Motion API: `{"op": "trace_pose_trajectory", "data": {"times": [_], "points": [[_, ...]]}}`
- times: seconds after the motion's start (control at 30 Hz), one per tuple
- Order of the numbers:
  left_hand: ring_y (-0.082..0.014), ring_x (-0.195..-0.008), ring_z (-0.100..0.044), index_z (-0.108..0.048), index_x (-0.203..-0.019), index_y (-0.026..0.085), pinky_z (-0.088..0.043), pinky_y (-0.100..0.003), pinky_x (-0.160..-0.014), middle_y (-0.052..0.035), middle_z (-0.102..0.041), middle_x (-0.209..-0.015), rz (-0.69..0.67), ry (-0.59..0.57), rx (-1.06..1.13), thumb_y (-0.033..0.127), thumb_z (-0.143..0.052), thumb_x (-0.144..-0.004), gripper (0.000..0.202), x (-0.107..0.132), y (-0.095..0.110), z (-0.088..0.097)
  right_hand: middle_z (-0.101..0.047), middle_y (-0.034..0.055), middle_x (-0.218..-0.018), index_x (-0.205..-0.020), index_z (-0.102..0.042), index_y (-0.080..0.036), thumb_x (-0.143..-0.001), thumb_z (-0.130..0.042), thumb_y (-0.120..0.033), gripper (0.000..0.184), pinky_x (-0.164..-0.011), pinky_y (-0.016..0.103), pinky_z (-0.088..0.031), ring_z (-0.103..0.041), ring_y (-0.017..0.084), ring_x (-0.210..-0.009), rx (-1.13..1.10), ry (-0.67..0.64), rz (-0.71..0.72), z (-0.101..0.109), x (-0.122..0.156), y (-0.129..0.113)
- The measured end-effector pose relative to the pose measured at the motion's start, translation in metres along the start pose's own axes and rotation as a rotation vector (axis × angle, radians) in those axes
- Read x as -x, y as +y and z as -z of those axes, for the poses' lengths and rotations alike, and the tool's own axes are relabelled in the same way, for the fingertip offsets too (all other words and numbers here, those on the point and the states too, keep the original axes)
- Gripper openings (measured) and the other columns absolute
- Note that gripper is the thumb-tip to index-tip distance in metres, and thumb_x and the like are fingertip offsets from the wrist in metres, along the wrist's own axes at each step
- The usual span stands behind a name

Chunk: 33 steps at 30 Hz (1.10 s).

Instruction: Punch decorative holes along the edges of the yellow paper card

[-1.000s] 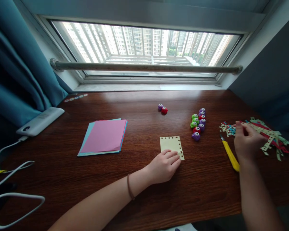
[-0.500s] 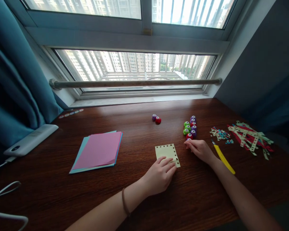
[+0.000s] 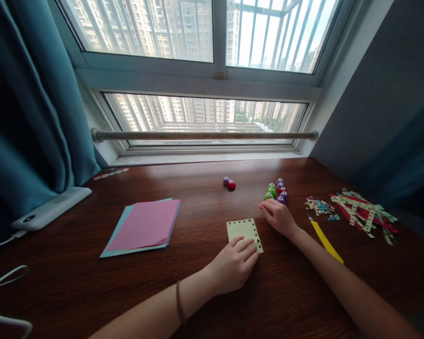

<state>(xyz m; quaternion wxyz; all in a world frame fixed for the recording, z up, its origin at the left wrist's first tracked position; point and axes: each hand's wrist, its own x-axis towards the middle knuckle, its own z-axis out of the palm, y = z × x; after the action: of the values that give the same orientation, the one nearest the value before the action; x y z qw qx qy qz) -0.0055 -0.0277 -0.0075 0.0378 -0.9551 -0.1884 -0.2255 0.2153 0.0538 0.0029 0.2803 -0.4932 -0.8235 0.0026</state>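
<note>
A pale yellow sheet [image 3: 243,229] with star-shaped holes along its top and right edges lies in front of me. My left hand [image 3: 235,263] rests on its lower part, fingers stretched out and pressing it to the table. My right hand [image 3: 278,217] is beyond and to the right of the sheet, fingers curled together at the near end of a cluster of small round paper punches. Green punches [image 3: 270,190] form the cluster's left row; purple punches [image 3: 281,195] and a red one are on the right. The hand hides whatever is under or between its fingertips.
Two more punches [image 3: 231,185] stand farther back. Left lies a stack of coloured paper [image 3: 141,226]; a white device [image 3: 53,208] with a cable is at the far left. On the right are a yellow craft knife [image 3: 327,241], confetti [image 3: 320,205] and punched paper strips [image 3: 362,212].
My right hand has shifted left along the near end of the punches, covering the front ones. My left hand stays on the sheet. The view has tilted up slightly.
</note>
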Motion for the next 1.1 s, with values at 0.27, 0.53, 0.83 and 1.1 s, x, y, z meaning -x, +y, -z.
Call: {"op": "trace_pose_trajectory", "data": {"times": [0.27, 0.53, 0.83, 1.1], "points": [[-0.0163, -0.079, -0.061, -0.061, -0.089, 0.012, -0.051, -0.028, -0.072, -0.0096, -0.065, -0.078, -0.509, 0.075, -0.061, 0.015, -0.043, -0.086, 0.018, 0.001, 0.018, 0.004, -0.033, 0.0055, -0.138, -0.12, -0.051, -0.024, -0.09, -0.043, -0.018, 0.032, -0.095, 0.045, -0.033, -0.034, 0.029, -0.119, 0.286, -0.208, 0.172, -0.059, -0.138, -0.032], [-0.0143, -0.063, -0.058, -0.061, -0.087, 0.01, -0.05, -0.026, -0.06, -0.0056, -0.059, -0.062, -0.557, 0.078, -0.085, 0.015, -0.047, -0.084, 0.015, 0.0, 0.022, 0.006, -0.053, 0.0084, -0.108, -0.104, -0.055, -0.011, -0.089, -0.052, -0.028, 0.023, -0.082, 0.037, -0.048, -0.053, 0.019, -0.097, 0.515, -0.325, 0.03, -0.081, -0.137, -0.012], [-0.014, -0.064, -0.058, -0.063, -0.092, 0.005, -0.049, -0.026, -0.061, -0.0057, -0.059, -0.061, -0.56, 0.114, -0.094, 0.013, -0.047, -0.084, 0.019, 0.0, 0.022, 0.011, -0.055, 0.0082, -0.102, -0.099, -0.056, -0.01, -0.088, -0.053, -0.031, 0.024, -0.081, 0.037, -0.046, -0.053, 0.019, -0.094, 0.639, -0.29, -0.146, -0.046, -0.095, 0.021], [-0.0203, -0.081, -0.063, -0.07, -0.084, 0.018, -0.052, -0.031, -0.075, -0.0075, -0.067, -0.075, -0.892, 0.21, -0.296, 0.017, -0.042, -0.081, 0.028, -0.006, 0.031, 0.018, -0.054, 0.0216, -0.106, -0.094, -0.061, -0.003, -0.084, -0.038, -0.004, 0.026, -0.097, 0.046, -0.031, -0.042, 0.03, -0.112, 0.514, -0.103, 0.097, -0.028, -0.056, -0.021]]}}
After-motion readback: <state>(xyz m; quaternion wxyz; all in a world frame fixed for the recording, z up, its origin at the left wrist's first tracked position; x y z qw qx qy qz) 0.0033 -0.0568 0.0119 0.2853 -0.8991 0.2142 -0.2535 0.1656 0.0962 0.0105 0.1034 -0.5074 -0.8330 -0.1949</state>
